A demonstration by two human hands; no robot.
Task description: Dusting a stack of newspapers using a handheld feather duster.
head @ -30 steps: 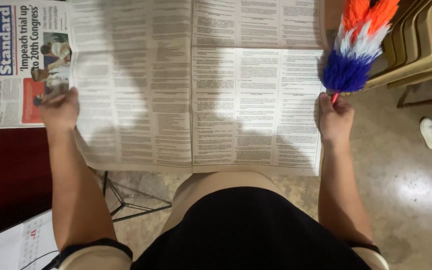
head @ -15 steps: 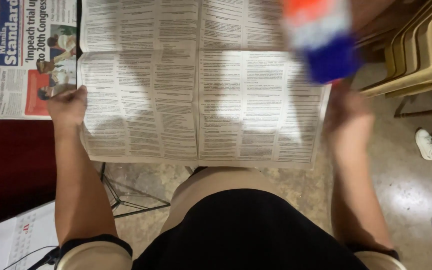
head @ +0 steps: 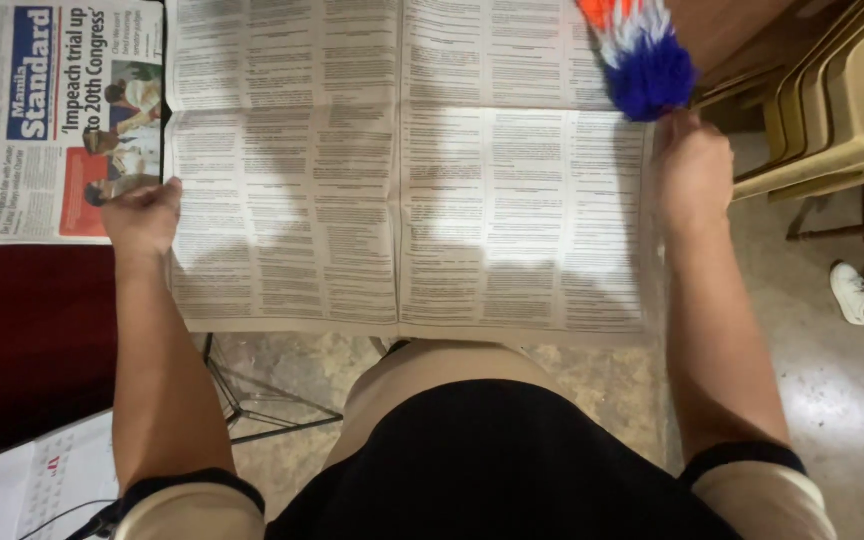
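An open newspaper spans between both hands.

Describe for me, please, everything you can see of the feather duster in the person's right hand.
The feather duster has a fluffy head banded blue nearest the hand, then white, then orange at the picture's top edge, which crops it. The fibres look soft and synthetic. It points up and slightly left, its blue end lying over the upper right corner of the open newspaper. The right hand is closed just below the head, hiding the handle.
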